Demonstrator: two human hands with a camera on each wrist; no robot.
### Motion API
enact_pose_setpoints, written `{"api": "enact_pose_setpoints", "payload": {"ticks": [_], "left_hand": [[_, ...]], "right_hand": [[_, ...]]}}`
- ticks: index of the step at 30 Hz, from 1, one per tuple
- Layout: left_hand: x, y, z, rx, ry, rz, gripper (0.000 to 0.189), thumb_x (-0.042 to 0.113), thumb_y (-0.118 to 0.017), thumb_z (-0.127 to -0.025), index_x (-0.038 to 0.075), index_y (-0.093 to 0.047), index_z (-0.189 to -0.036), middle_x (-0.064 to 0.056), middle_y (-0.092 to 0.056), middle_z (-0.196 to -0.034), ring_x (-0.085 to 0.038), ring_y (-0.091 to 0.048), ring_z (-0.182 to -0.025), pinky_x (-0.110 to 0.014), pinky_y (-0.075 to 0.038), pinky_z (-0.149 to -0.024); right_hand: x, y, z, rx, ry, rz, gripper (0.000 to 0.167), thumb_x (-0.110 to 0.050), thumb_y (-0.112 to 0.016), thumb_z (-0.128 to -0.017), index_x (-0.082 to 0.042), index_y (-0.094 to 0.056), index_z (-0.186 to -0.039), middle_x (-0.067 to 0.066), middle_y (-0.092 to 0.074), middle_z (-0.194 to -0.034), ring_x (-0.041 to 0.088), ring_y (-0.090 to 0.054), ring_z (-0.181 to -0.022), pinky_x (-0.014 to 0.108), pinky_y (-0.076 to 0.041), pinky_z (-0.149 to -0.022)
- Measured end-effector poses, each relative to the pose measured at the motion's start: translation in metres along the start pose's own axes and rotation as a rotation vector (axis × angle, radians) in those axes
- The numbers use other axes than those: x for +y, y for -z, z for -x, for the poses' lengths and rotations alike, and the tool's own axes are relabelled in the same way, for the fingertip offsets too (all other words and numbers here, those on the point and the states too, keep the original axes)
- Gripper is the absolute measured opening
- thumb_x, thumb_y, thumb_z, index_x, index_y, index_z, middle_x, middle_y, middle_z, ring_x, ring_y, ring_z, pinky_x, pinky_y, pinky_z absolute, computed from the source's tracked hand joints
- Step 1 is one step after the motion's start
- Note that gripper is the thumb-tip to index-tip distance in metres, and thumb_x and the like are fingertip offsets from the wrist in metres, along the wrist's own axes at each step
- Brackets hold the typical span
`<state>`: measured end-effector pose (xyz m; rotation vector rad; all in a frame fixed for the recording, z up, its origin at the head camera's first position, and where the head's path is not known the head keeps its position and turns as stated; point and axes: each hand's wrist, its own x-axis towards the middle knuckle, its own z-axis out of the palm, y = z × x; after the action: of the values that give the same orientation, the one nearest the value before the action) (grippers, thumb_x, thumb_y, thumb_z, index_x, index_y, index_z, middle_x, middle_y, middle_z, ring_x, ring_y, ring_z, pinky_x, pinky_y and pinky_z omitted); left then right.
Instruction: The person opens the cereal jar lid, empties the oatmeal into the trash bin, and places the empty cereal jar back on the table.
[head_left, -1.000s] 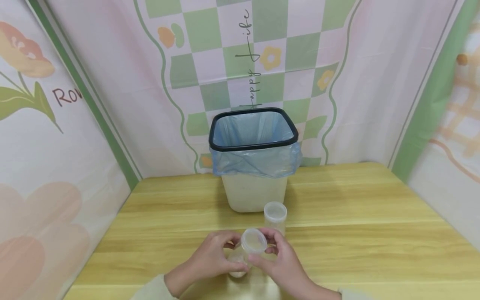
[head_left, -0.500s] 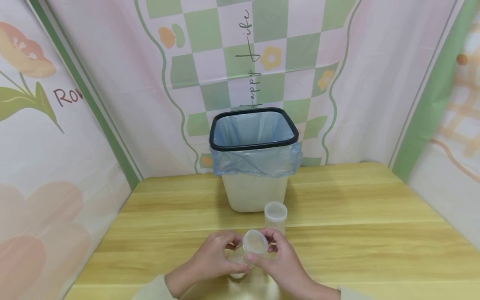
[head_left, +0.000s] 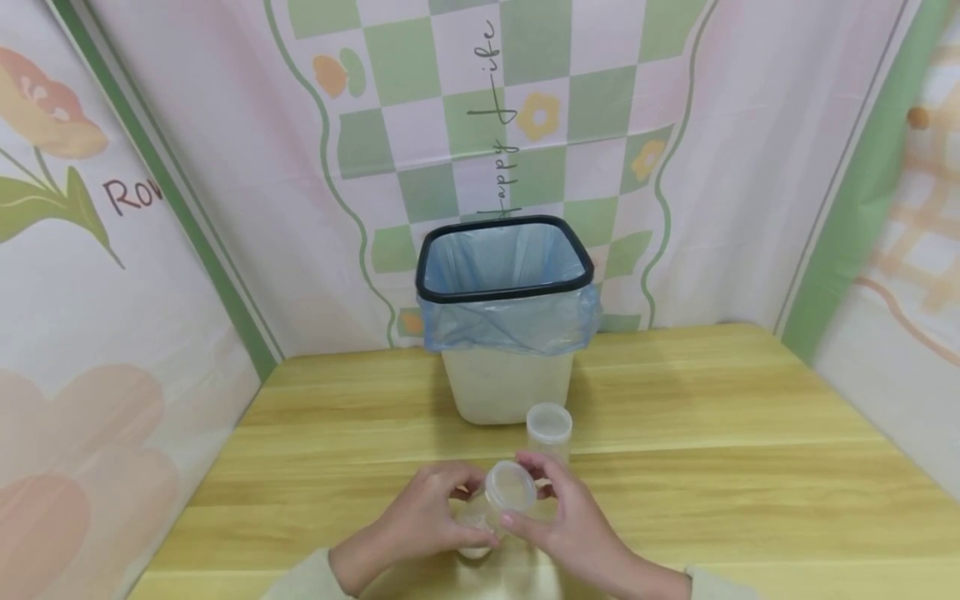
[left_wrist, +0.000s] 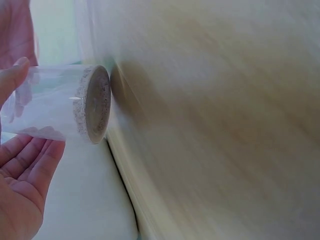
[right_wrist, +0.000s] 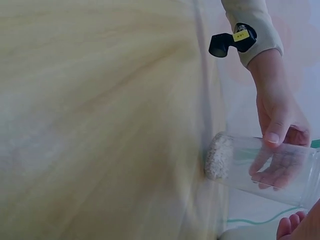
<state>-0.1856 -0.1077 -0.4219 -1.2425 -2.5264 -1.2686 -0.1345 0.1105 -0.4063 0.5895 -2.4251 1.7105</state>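
Note:
A clear cylindrical jar (head_left: pixel 480 518) stands leaning a little to the right at the near middle of the table, a layer of small whitish grains (right_wrist: pixel 218 156) at its bottom. My left hand (head_left: pixel 423 517) grips its body, thumb on the near side and fingers (left_wrist: pixel 42 165) on the far side. At the top, the thumb and fingers of my right hand (head_left: pixel 566 525) hold the edge of the translucent lid (head_left: pixel 511 486). Just behind my right hand is a second clear jar (head_left: pixel 550 429) with a frosted lid, its lower part hidden by that hand.
A pale waste bin (head_left: pixel 510 383) with a black rim and a blue bag (head_left: pixel 517 325) stands at the back of the wood-grain table (head_left: pixel 720 433). Patterned cloth (head_left: pixel 540 92) surrounds the table at the back and sides. A black wrist camera (right_wrist: pixel 232 41) is strapped over the left sleeve.
My right hand's fingers have shifted slightly around the lid, and the lid has moved a touch. My left hand and the second jar have stayed in place.

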Motion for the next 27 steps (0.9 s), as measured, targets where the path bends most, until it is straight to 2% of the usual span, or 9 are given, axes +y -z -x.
{"api": "enact_pose_setpoints", "payload": {"ticks": [4,11,14,18,27], "left_hand": [[0.0008,0.0,0.0003,-0.004,-0.002,0.011,0.05,0.027,-0.09,-0.068,0.009,-0.067,-0.109,0.005,-0.066,-0.102,-0.011,-0.064,-0.09,-0.017,-0.054,-0.079],[0.0017,-0.0005,0.0003,-0.006,0.0,0.022,0.049,0.029,-0.089,-0.069,0.009,-0.068,-0.109,0.006,-0.065,-0.1,-0.01,-0.063,-0.089,-0.017,-0.054,-0.078],[0.0016,-0.0004,-0.0001,-0.01,-0.005,0.028,0.049,0.031,-0.089,-0.07,0.009,-0.067,-0.109,0.006,-0.065,-0.099,-0.01,-0.063,-0.089,-0.017,-0.054,-0.078],[0.0011,-0.0004,-0.0002,-0.017,-0.006,0.033,0.049,0.031,-0.088,-0.07,0.009,-0.067,-0.109,0.006,-0.066,-0.1,-0.01,-0.063,-0.089,-0.018,-0.054,-0.078],[0.001,-0.0008,-0.0003,-0.027,0.004,0.029,0.048,0.027,-0.089,-0.069,0.009,-0.068,-0.108,0.006,-0.066,-0.099,-0.007,-0.062,-0.09,-0.017,-0.054,-0.078]], "right_hand": [[-0.0027,-0.0007,-0.0015,0.024,0.002,0.031,0.065,-0.027,-0.083,-0.077,-0.001,-0.052,-0.128,0.0,-0.057,-0.111,0.017,-0.052,-0.1,0.033,-0.05,-0.084],[-0.0039,-0.0035,-0.0037,0.033,-0.143,0.034,0.061,-0.028,-0.087,-0.07,-0.007,-0.056,-0.119,-0.003,-0.056,-0.102,0.018,-0.051,-0.094,0.033,-0.046,-0.082],[-0.0039,-0.0037,-0.0037,0.037,-0.175,0.039,0.058,-0.027,-0.087,-0.07,-0.008,-0.058,-0.116,-0.002,-0.056,-0.101,0.019,-0.051,-0.093,0.033,-0.046,-0.081],[-0.0046,-0.0025,-0.0036,0.039,-0.169,0.059,0.055,-0.029,-0.087,-0.071,-0.01,-0.059,-0.114,-0.003,-0.056,-0.099,0.019,-0.051,-0.092,0.033,-0.046,-0.08],[-0.0034,0.0,-0.0045,0.038,-0.086,0.073,0.052,-0.028,-0.086,-0.073,-0.01,-0.061,-0.115,-0.005,-0.055,-0.1,0.016,-0.052,-0.091,0.031,-0.047,-0.079]]}}
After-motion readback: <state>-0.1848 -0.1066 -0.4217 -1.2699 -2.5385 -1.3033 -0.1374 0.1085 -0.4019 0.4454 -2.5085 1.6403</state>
